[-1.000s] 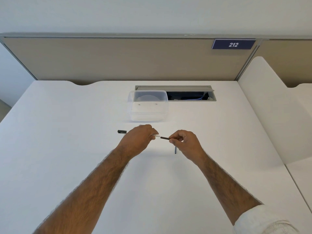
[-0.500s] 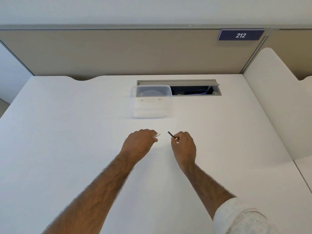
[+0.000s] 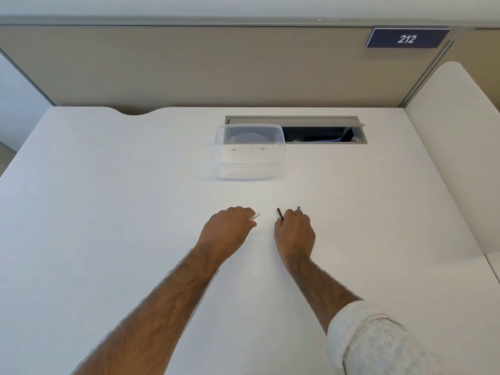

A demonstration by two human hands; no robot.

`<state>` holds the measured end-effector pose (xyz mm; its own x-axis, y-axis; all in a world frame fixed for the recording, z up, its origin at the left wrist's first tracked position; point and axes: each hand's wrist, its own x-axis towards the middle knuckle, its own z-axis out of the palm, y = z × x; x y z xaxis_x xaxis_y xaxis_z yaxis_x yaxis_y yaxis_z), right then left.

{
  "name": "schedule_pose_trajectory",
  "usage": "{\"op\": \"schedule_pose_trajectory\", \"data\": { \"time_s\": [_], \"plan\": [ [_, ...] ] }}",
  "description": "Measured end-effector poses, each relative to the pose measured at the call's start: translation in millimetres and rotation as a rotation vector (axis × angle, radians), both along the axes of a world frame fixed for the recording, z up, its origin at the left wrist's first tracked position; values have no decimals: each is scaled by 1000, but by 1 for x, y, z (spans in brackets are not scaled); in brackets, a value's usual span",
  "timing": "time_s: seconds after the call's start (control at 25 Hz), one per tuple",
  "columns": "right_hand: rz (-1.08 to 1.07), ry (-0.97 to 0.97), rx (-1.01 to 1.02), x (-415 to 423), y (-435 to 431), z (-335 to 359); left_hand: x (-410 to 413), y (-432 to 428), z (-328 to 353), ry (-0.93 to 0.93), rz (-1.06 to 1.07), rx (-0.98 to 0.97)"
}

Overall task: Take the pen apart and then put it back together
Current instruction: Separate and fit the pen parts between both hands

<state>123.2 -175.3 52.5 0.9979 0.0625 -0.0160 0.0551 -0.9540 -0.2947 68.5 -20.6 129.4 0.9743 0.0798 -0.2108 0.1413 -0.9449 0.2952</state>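
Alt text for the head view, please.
Two bare hands rest apart on a white desk, the left hand holding a white pen piece, the right hand a thin dark piece. A clear plastic container sits beyond them.

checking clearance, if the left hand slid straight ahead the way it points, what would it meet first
Probably the clear plastic container: the left hand points up and slightly right toward it, with bare desk between. Depth is uncertain.

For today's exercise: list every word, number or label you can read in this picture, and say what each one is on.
"212": white digits on a dark blue sign fixed to the beige partition behind the desk.
No other text can be read; the pen parts and the clear plastic box show no legible markings.
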Motion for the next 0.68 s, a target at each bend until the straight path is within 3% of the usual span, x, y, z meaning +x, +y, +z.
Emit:
{"op": "schedule_pose_trajectory", "data": {
  "time_s": [0.68],
  "plan": [
    [21, 96, -66, 7, 6, 6, -2, 1, -8, 19, -14, -2]
  ]
}}
